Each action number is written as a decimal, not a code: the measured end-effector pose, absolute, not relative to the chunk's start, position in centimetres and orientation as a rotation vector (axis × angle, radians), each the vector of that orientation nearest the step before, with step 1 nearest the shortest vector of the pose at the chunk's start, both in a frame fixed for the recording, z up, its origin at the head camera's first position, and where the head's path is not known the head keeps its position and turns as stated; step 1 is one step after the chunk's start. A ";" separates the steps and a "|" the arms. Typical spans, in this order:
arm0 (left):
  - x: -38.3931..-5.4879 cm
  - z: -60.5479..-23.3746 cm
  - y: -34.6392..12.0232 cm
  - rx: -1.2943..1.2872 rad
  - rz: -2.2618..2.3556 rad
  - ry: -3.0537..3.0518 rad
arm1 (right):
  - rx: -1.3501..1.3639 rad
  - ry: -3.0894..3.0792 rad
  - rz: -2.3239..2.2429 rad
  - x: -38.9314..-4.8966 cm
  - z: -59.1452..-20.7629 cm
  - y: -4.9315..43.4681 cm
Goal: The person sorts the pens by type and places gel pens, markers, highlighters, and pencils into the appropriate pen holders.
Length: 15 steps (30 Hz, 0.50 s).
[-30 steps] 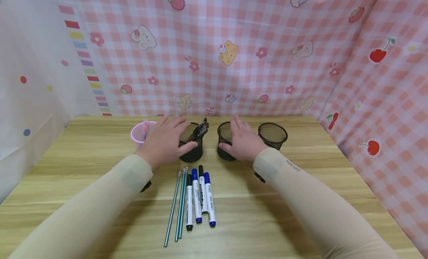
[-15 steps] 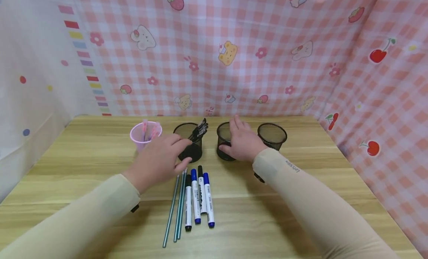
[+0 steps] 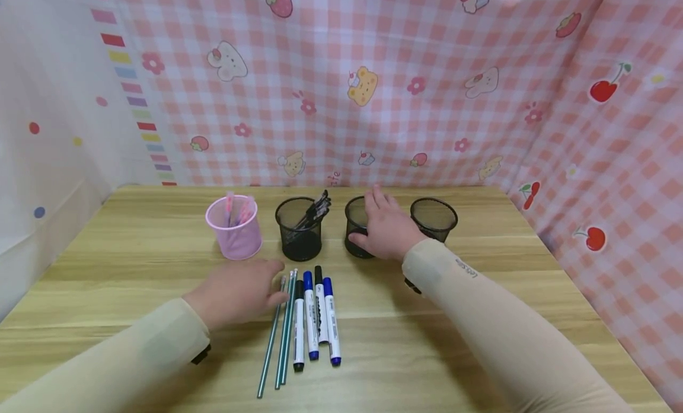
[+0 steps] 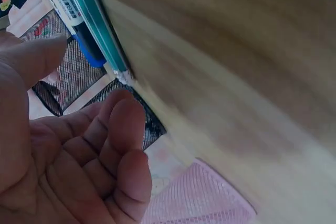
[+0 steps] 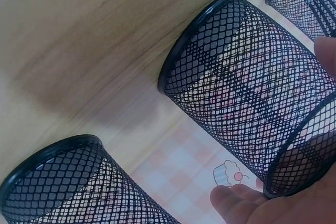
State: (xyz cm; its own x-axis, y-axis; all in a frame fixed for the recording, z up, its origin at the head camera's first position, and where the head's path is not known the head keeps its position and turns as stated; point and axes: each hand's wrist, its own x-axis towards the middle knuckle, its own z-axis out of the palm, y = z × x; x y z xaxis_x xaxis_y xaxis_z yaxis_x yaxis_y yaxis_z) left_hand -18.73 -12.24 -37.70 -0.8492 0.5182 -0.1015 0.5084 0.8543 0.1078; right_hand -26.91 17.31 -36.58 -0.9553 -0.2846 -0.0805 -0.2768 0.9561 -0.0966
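Three teal eraser-tipped pencils (image 3: 285, 330) lie on the wood-grain table (image 3: 395, 354), pointing roughly from seven to one o'clock. The left hand (image 3: 235, 291) hovers at their ten o'clock, thumb by the eraser ends, its loosely curled fingers holding nothing; whether they touch is unclear. Four capped whiteboard markers (image 3: 311, 318) lie just beside, at three o'clock. From the pencils, a pink mesh cup (image 3: 240, 241) with pens stands at eleven, a black mesh cup (image 3: 301, 244) with dark pens at twelve. The right hand (image 3: 392, 229), unclenched, rests straight fingers against another black mesh holder (image 5: 226, 82) between one and two; the outermost holder (image 3: 434, 217) stands at two. The step seems to be reaching for pencils; next calls for pinching their eraser ends.
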 end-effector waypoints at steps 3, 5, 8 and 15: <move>-18.6 -38.0 -12.1 0.780 0.126 2.863 | -0.430 3.018 -0.122 -26.9 -36.6 17.3; -18.5 -38.2 -12.0 0.762 0.116 2.842 | -0.430 3.020 -0.116 -26.9 -36.6 17.3; -18.4 -38.4 -11.9 0.734 0.102 2.829 | -0.444 3.024 -0.109 -26.8 -36.7 17.3; -18.5 -38.7 -12.0 0.701 0.085 2.830 | -0.437 3.029 -0.101 -26.8 -36.7 17.2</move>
State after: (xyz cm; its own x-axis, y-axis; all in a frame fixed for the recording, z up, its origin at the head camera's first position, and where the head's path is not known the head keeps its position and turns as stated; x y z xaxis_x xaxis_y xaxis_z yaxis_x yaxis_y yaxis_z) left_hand -18.50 -11.96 -38.65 -0.8608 0.4668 -0.2028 0.4537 0.8844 0.1098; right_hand -26.83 17.22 -36.68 -0.9562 -0.2845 -0.0691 -0.2792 0.9572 -0.0767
